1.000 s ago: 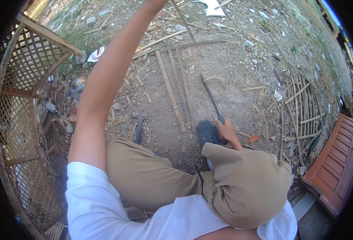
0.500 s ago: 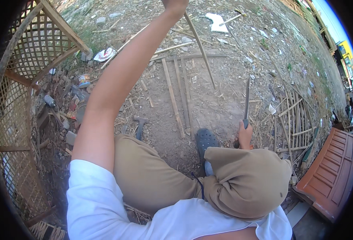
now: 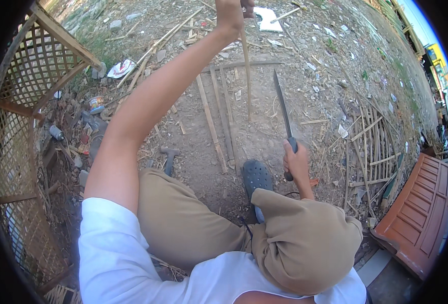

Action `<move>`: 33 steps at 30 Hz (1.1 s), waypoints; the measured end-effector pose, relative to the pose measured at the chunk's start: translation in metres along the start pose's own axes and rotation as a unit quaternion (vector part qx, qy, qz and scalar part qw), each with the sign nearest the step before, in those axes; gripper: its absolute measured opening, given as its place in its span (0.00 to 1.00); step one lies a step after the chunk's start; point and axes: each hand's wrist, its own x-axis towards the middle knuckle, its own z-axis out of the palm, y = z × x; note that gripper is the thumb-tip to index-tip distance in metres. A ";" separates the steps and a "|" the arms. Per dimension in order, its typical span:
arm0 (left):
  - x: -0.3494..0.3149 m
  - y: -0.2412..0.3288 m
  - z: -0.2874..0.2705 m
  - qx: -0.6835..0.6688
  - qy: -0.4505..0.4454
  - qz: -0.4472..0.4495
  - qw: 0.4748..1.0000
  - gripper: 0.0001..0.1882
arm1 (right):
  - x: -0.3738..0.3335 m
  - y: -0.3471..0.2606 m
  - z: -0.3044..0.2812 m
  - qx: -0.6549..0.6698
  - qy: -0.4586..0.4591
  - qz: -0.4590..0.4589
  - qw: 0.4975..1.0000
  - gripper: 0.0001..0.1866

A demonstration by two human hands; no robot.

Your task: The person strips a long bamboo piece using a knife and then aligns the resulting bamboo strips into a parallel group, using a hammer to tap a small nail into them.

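Note:
My left hand (image 3: pixel 230 15), raised at the top edge and partly cut off by it, is closed on the upper part of a thin wooden strip (image 3: pixel 246 71). The strip hangs almost upright, its lower end near the bare dirt. In my right hand (image 3: pixel 297 163), beside my knee, is a machete (image 3: pixel 282 104), gripped by its dark handle. Its long blade points away from me and slightly left, a short distance right of the strip. Several more wooden strips (image 3: pixel 211 120) lie on the ground between my feet and the far crosspiece.
A hammer (image 3: pixel 170 158) lies by my left knee. At left stands a wooden lattice panel (image 3: pixel 16 131). On the right are a bundle of thin slats (image 3: pixel 368 147) and a reddish-brown panelled board (image 3: pixel 414 202). A dark clog (image 3: pixel 257 175) is on my foot; litter dots the ground.
The machete has swung left, its blade now tilting toward the wooden strip. My left hand has shifted slightly right and down, and the strip hangs straighter with its lower end further left.

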 end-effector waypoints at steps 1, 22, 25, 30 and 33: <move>-0.003 0.005 0.007 -0.072 0.000 -0.055 0.996 0.19 | 0.000 -0.006 -0.002 -0.009 0.003 -0.002 1.000 0.16; -0.044 0.063 0.019 0.152 -0.297 0.088 0.939 0.25 | 0.011 -0.130 0.069 0.159 -0.101 -0.084 0.978 0.20; -0.037 0.063 0.015 0.054 -0.369 0.105 0.922 0.26 | 0.003 -0.134 0.081 0.201 -0.119 -0.099 0.967 0.19; -0.040 0.062 0.022 -0.047 -0.434 -0.024 0.899 0.34 | -0.006 -0.130 0.085 0.230 -0.109 -0.114 0.960 0.16; -0.046 0.062 0.032 -0.120 -0.421 -0.084 0.895 0.33 | -0.007 -0.122 0.080 0.225 -0.111 -0.104 0.962 0.13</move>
